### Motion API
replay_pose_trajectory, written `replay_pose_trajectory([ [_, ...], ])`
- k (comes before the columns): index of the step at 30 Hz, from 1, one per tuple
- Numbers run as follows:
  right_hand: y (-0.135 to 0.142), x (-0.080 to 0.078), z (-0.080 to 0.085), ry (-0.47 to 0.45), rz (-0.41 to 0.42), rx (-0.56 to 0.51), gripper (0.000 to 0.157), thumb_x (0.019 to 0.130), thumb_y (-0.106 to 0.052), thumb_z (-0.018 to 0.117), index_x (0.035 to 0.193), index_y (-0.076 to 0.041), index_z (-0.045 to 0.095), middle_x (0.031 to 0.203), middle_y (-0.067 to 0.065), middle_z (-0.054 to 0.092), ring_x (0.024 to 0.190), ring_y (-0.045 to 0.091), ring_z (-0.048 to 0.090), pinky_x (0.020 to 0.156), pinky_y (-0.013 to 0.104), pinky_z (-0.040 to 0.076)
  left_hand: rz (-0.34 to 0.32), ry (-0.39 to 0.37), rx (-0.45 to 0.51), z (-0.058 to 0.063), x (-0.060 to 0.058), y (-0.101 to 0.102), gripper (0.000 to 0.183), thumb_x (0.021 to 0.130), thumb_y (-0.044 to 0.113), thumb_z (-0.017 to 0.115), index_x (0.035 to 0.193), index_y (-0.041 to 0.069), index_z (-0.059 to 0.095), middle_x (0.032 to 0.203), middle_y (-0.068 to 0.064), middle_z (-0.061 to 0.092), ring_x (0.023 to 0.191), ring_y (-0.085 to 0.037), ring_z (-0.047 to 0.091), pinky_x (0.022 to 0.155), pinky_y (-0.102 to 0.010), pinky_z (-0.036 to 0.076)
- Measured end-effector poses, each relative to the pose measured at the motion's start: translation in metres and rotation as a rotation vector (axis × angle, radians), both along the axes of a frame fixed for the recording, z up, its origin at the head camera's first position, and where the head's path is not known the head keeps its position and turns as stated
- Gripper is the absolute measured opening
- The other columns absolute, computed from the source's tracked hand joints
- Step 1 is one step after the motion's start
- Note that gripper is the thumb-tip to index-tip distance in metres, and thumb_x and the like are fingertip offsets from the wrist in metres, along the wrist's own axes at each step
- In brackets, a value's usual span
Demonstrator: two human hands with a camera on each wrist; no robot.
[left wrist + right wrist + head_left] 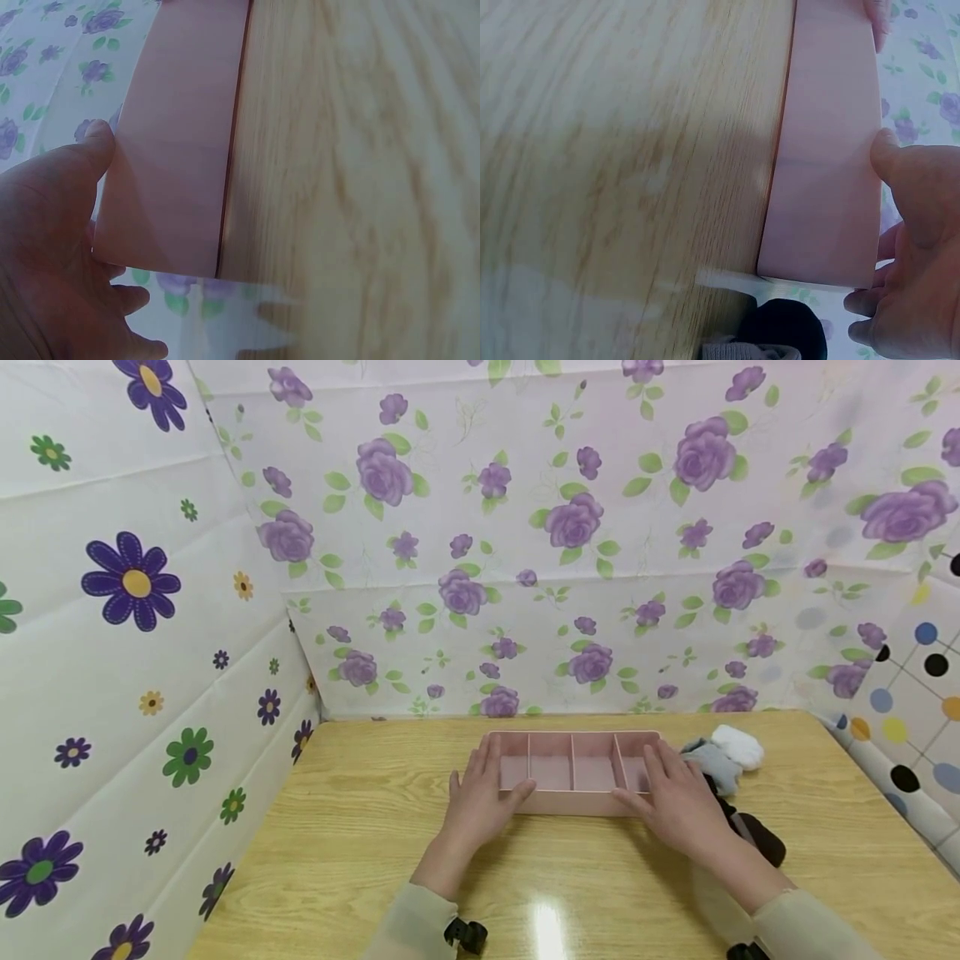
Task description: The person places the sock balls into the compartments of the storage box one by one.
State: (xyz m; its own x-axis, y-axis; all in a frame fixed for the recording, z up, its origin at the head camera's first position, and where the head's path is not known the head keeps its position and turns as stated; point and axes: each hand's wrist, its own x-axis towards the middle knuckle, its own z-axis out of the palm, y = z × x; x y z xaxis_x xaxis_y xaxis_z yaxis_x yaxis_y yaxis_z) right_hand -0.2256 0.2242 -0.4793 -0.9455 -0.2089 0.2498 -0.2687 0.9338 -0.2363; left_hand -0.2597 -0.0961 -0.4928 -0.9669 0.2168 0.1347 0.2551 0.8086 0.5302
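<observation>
A pink organizer box (577,803) with several compartments in a row stands on the wooden table, long side toward me. Nothing lies in its compartments. My left hand (480,797) is at its left end, thumb at the front rim and fingers extended along the end. My right hand (678,793) mirrors it at the right end. In the left wrist view the thumb (101,139) meets the box's upper edge, and the other fingers spread past the corner. The right wrist view has the right thumb (886,150) at the same edge, fingertips beside the end wall.
Right of the box lie a white bundle of cloth (738,747) and a grey one (716,766), like rolled socks. Dark bundles (761,839) sit beside my right forearm. Flowered sheets (480,635) hang behind the table (360,827) and along its left.
</observation>
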Motion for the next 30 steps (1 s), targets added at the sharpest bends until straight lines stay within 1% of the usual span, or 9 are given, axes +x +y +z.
replay_pose_trajectory([
  [4,-0.004,-0.003,0.001,-0.031,-0.004,-0.007,0.098,0.108,-0.059,0.065,0.164,0.016,0.033,0.169,0.042,0.028,0.157,0.058,0.029,0.127,0.073,0.019,0.005,0.012,0.000,-0.002,-0.002,-0.004,0.102,0.109,0.064,0.060,0.179,0.010,0.009,0.185,-0.010,0.010,0.169,-0.037,0.015,0.126,-0.079,0.013],
  [8,-0.009,-0.005,0.002,-0.058,-0.005,-0.032,0.099,0.109,-0.060,0.064,0.165,0.015,0.031,0.171,0.040,0.027,0.158,0.057,0.028,0.129,0.072,0.016,0.009,0.012,0.001,-0.001,-0.001,-0.009,0.102,0.109,0.066,0.059,0.179,0.010,0.009,0.185,-0.010,0.010,0.168,-0.038,0.015,0.126,-0.079,0.012],
  [13,-0.017,-0.008,0.001,-0.049,0.002,-0.038,0.100,0.108,-0.061,0.064,0.166,0.014,0.032,0.170,0.040,0.029,0.156,0.060,0.031,0.129,0.071,0.016,0.031,0.016,0.008,0.000,0.000,-0.016,0.103,0.108,0.062,0.063,0.179,0.011,0.008,0.185,-0.010,0.012,0.168,-0.040,0.015,0.126,-0.079,0.012],
  [17,-0.023,-0.010,0.002,-0.037,-0.001,-0.039,0.099,0.108,-0.060,0.065,0.166,0.014,0.033,0.170,0.040,0.029,0.154,0.061,0.033,0.128,0.072,0.018,0.048,0.045,0.003,0.003,-0.003,-0.021,0.105,0.105,0.063,0.067,0.178,0.008,0.014,0.183,-0.013,0.017,0.167,-0.040,0.021,0.125,-0.080,0.014],
  [19,-0.026,-0.012,0.003,-0.033,0.001,-0.042,0.099,0.108,-0.060,0.065,0.166,0.013,0.034,0.171,0.039,0.029,0.153,0.061,0.034,0.127,0.073,0.019,0.057,0.062,0.005,0.004,-0.005,-0.024,0.106,0.104,0.063,0.070,0.177,0.006,0.019,0.182,-0.016,0.021,0.165,-0.041,0.026,0.124,-0.081,0.016],
  [22,-0.030,-0.014,0.002,-0.031,0.009,-0.042,0.099,0.108,-0.062,0.064,0.166,0.012,0.034,0.171,0.038,0.029,0.154,0.059,0.034,0.127,0.072,0.020,0.075,0.064,0.022,0.006,-0.005,-0.027,0.107,0.101,0.064,0.073,0.176,0.006,0.024,0.180,-0.018,0.024,0.163,-0.042,0.031,0.125,-0.079,0.016],
  [24,-0.032,-0.015,0.002,-0.042,0.007,-0.042,0.100,0.108,-0.062,0.064,0.167,0.012,0.033,0.172,0.037,0.028,0.156,0.057,0.032,0.128,0.071,0.019,0.082,0.062,0.033,0.005,-0.004,-0.028,0.108,0.100,0.065,0.074,0.175,0.006,0.025,0.180,-0.019,0.025,0.161,-0.043,0.034,0.126,-0.079,0.016],
  [27,-0.034,-0.015,0.001,-0.056,0.004,-0.035,0.100,0.108,-0.061,0.065,0.167,0.012,0.032,0.173,0.036,0.028,0.158,0.055,0.030,0.129,0.070,0.018,0.090,0.040,0.041,0.003,-0.002,-0.030,0.112,0.099,0.069,0.073,0.176,0.005,0.023,0.182,-0.020,0.019,0.161,-0.044,0.033,0.127,-0.078,0.015],
  [30,-0.036,-0.015,0.002,-0.058,0.003,-0.031,0.099,0.108,-0.060,0.065,0.167,0.012,0.032,0.173,0.035,0.028,0.158,0.054,0.031,0.129,0.070,0.019,0.095,0.021,0.035,0.000,-0.003,-0.031,0.117,0.099,0.071,0.071,0.176,0.002,0.017,0.184,-0.019,0.010,0.164,-0.044,0.028,0.128,-0.076,0.014],
])
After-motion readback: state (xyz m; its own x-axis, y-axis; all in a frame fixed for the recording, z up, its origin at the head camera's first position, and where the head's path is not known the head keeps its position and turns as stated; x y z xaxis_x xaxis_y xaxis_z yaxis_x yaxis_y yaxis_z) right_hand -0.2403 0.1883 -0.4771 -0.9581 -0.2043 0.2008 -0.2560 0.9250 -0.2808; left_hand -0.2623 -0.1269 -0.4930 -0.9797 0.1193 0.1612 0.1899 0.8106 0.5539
